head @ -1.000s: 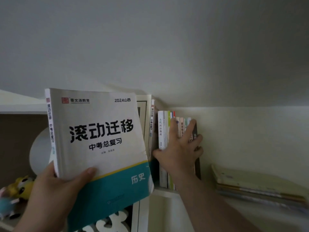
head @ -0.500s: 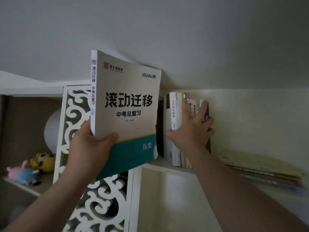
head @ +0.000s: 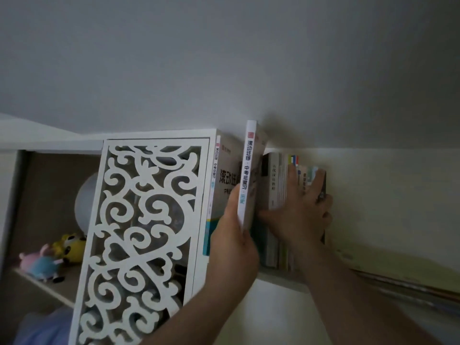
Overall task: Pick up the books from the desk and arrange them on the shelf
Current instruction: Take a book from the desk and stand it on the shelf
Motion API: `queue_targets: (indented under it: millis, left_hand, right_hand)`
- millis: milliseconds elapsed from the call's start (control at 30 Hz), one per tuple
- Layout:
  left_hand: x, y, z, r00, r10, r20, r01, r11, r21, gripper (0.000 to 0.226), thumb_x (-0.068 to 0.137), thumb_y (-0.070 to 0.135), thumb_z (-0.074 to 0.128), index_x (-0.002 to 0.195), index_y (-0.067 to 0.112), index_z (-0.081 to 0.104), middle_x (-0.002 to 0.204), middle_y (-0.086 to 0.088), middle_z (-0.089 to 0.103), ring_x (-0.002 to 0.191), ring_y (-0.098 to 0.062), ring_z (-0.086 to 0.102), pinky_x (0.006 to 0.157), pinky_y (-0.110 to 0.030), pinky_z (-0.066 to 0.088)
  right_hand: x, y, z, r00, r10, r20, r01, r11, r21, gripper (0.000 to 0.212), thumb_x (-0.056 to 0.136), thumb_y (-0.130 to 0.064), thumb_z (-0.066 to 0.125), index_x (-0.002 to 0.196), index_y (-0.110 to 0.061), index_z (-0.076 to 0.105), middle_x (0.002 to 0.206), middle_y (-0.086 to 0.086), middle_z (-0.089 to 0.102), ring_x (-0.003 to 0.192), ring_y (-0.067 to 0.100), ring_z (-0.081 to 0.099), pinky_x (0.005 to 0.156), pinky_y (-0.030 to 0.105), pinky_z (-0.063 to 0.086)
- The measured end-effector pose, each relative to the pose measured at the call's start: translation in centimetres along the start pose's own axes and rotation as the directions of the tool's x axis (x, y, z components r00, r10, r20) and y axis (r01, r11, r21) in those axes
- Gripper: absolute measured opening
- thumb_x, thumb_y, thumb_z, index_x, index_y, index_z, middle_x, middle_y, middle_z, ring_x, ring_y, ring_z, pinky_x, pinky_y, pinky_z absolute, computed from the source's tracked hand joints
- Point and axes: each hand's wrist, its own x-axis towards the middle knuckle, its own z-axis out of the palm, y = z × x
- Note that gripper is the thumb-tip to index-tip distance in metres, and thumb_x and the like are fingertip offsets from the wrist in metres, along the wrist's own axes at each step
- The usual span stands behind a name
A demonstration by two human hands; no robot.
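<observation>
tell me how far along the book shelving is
Done: a row of upright books stands on the shelf, and a matching workbook stands by the fretwork panel. In hand: the left hand slides a white-spined book into the gap while the right hand presses the row aside. Left: seating it fully; the desk is out of view.

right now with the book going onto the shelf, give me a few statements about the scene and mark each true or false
1. The left hand grips the history book with its spine toward the camera. True.
2. The right hand hangs idle below the shelf. False: its spread fingers press the standing row of books.
3. A matching workbook already stands just left of the held one. True.
4. The plush toys sit on top of the books. False: they lie in the compartment left of the white scrollwork panel.
</observation>
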Motion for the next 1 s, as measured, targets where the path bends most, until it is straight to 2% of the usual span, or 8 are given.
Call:
queue_targets:
  millis: [167,300,467,667,767,867,933,1000]
  left_hand:
    - [3.2,-2.3,2.9,1.000,-0.004,0.028,0.006,0.999,-0.054,0.092,0.097,-0.006,0.050,0.158,0.054,0.017,0.155,0.014,0.048,0.143,-0.007,0.047,0.117,-0.047,0.046]
    - [6.0,-4.6,3.1,1.000,-0.006,0.021,0.008,0.997,-0.081,0.078,0.100,0.016,0.061,0.156,0.052,0.022,0.139,0.014,0.059,0.126,-0.005,0.061,0.106,-0.045,0.056]
    - [8.8,-7.2,2.3,0.999,-0.035,0.038,0.031,0.994,0.105,0.089,0.099,0.025,0.065,0.162,0.044,0.005,0.147,0.000,0.057,0.127,-0.020,0.062,0.110,-0.048,0.050]
    - [9.5,-8.0,0.0,0.947,-0.091,0.309,0.108,0.993,-0.038,0.076,0.100,0.020,0.063,0.157,0.049,0.023,0.137,0.013,0.061,0.127,-0.014,0.062,0.102,-0.051,0.058]
    - [7.6,-7.9,-2.0,0.958,0.043,0.284,-0.096,0.979,0.179,0.093,0.103,0.016,0.060,0.161,0.050,-0.003,0.146,0.008,0.052,0.127,-0.016,0.061,0.102,-0.039,0.056]
    - [7.2,-8.1,-4.4,0.918,0.382,0.108,-0.375,0.743,0.555,0.079,0.094,0.032,0.074,0.158,0.042,0.029,0.144,-0.002,0.043,0.124,-0.018,0.052,0.087,-0.034,0.058]
    - [8.5,-9.4,-5.7,0.930,0.355,0.095,-0.320,0.655,0.684,0.074,0.082,0.037,0.084,0.145,0.042,0.046,0.132,-0.008,0.047,0.117,-0.026,0.050,0.079,-0.036,0.053]
    - [9.4,-10.5,-6.0,0.958,0.270,0.099,-0.266,0.699,0.663,0.071,0.081,0.039,0.085,0.142,0.042,0.048,0.128,-0.008,0.053,0.115,-0.028,0.050,0.081,-0.037,0.049]
  right_hand:
    - [-0.9,0.1,0.5,0.997,-0.055,-0.055,0.054,0.998,-0.009,0.127,0.058,-0.092,0.066,0.158,-0.055,-0.002,0.171,0.001,-0.018,0.146,0.052,0.016,0.111,0.069,0.034]
    - [-1.4,-0.6,1.1,0.989,-0.119,-0.089,0.115,0.992,-0.047,0.115,0.064,-0.091,0.062,0.157,-0.055,0.004,0.171,0.003,-0.015,0.143,0.048,0.023,0.107,0.065,0.037]
    - [-1.6,-2.2,2.4,0.982,-0.151,-0.112,0.137,0.982,-0.128,0.114,0.066,-0.085,0.064,0.158,-0.056,0.003,0.171,0.006,-0.014,0.139,0.047,0.026,0.103,0.062,0.040]
    - [-1.8,-1.5,2.0,0.972,-0.213,-0.099,0.200,0.971,-0.129,0.124,0.067,-0.090,0.065,0.159,-0.052,-0.007,0.171,0.006,-0.015,0.136,0.043,0.032,0.100,0.055,0.046]
    - [-1.6,-0.3,1.6,0.967,-0.251,-0.043,0.243,0.960,-0.137,0.129,0.069,-0.094,0.060,0.159,-0.048,-0.019,0.170,0.002,-0.025,0.131,0.037,0.040,0.096,0.044,0.050]
    - [-1.6,-0.8,2.5,0.965,-0.260,-0.020,0.250,0.944,-0.218,0.120,0.072,-0.098,0.047,0.157,-0.049,-0.022,0.168,0.004,-0.033,0.128,0.037,0.041,0.094,0.043,0.051]
    - [-1.8,-1.6,3.7,0.961,-0.273,-0.034,0.258,0.936,-0.238,0.114,0.076,-0.097,0.042,0.160,-0.049,-0.018,0.169,0.006,-0.031,0.129,0.040,0.039,0.094,0.047,0.050]
    - [-1.9,-2.3,4.9,0.955,-0.290,-0.062,0.267,0.931,-0.248,0.109,0.078,-0.095,0.040,0.162,-0.047,-0.011,0.171,0.009,-0.025,0.130,0.043,0.038,0.094,0.051,0.050]
